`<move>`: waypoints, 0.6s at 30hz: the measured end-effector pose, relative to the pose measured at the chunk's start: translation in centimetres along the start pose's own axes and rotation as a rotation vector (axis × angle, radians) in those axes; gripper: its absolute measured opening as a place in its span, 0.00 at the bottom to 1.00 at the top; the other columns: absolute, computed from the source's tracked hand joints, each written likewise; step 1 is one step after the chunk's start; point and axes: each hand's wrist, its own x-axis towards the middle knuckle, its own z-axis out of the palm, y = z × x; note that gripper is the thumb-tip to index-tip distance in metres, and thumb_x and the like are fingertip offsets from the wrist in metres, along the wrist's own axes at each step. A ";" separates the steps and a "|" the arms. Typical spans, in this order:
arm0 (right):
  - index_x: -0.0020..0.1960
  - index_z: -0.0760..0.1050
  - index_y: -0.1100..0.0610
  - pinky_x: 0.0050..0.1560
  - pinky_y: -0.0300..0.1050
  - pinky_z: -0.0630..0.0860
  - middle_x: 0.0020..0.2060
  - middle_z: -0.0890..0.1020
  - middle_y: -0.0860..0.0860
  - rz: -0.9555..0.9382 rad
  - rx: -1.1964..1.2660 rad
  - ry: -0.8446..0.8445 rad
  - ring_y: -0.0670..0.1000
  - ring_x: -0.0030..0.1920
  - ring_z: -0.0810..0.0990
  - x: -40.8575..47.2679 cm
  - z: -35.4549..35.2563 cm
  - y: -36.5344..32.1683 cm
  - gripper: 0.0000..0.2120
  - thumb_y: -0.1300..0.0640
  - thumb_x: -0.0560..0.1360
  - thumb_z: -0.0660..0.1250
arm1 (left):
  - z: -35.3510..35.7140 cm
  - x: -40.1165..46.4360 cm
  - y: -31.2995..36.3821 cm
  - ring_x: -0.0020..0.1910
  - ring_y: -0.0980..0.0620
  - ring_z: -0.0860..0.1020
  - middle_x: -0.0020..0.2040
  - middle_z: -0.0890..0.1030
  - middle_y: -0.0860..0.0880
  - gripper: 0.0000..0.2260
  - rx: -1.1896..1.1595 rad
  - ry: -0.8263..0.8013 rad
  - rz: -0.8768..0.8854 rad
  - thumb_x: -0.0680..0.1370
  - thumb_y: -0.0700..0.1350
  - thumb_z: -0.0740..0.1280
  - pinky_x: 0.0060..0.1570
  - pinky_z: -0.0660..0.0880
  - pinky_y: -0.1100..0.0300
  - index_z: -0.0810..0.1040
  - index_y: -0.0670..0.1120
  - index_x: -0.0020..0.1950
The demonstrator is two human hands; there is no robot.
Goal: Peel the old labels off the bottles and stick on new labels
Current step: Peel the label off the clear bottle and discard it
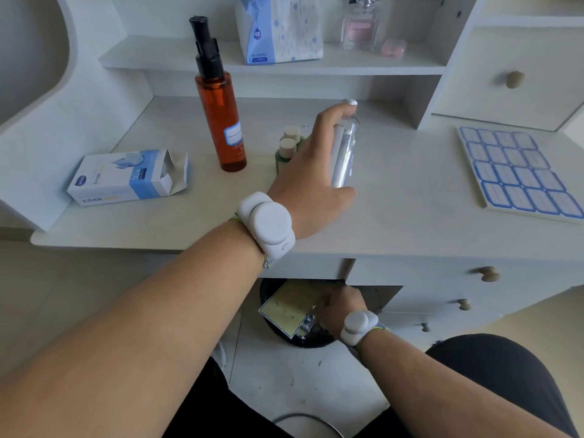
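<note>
My left hand [311,172] grips a clear bottle with a silver cap [345,150], upright on the white desk. My right hand [343,303] is down below the desk, over a black bin [286,336]; its fingers are at a yellowish peeled label sheet [289,308] in the bin, and whether they pinch it is unclear. An amber pump bottle [221,121] with a blue-bordered new label stands to the left. Two small green bottles with cork tops [286,150] sit partly hidden behind my left hand. A sheet of blue-bordered labels [518,172] lies at the desk's right.
An open blue-and-white box [126,177] lies at the left of the desk [410,216]. On the shelf above stand a tissue pack [279,30] and a pink perfume bottle [360,26]. Drawers with wooden knobs [488,274] are at the right.
</note>
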 end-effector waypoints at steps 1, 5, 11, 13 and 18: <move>0.45 0.80 0.63 0.36 0.45 0.70 0.38 0.82 0.58 0.005 0.009 -0.006 0.58 0.37 0.75 0.2 0.1 0.2 0.10 0.60 0.77 0.61 | 0.0 0.1 0.0 0.50 0.52 0.76 0.53 0.72 0.60 0.40 0.001 -0.001 -0.009 0.70 0.37 0.68 0.55 0.77 0.47 0.57 0.60 0.76; 0.41 0.77 0.63 0.33 0.44 0.65 0.37 0.83 0.59 0.009 0.073 -0.030 0.59 0.35 0.77 0.5 0.6 0.9 0.08 0.61 0.74 0.62 | -0.1 0.1 0.0 0.50 0.48 0.77 0.53 0.74 0.56 0.40 -0.012 0.004 -0.023 0.69 0.37 0.69 0.53 0.78 0.45 0.58 0.61 0.76; 0.39 0.78 0.60 0.35 0.45 0.69 0.33 0.80 0.52 -0.093 0.113 -0.220 0.52 0.32 0.71 -2.2 -2.4 -1.4 0.08 0.59 0.72 0.62 | -0.2 0.2 -0.1 0.50 0.47 0.77 0.54 0.74 0.55 0.41 -0.032 0.015 -0.022 0.68 0.37 0.70 0.52 0.78 0.44 0.58 0.61 0.75; 0.49 0.85 0.51 0.46 0.42 0.80 0.44 0.86 0.45 -0.185 0.091 -0.360 0.47 0.42 0.82 -4.2 -5.1 -3.2 0.10 0.56 0.76 0.65 | -0.2 0.2 -0.2 0.50 0.48 0.78 0.57 0.74 0.53 0.41 -0.059 0.015 -0.014 0.69 0.36 0.71 0.50 0.79 0.47 0.59 0.60 0.76; 0.58 0.82 0.44 0.54 0.36 0.78 0.44 0.82 0.36 -0.395 0.053 -0.467 0.41 0.51 0.83 -8.3 -12.5 -7.1 0.12 0.49 0.77 0.65 | -0.4 0.4 -0.6 0.39 0.56 0.76 0.53 0.71 0.57 0.42 -0.099 0.025 -0.013 0.70 0.35 0.73 0.39 0.75 0.65 0.58 0.61 0.76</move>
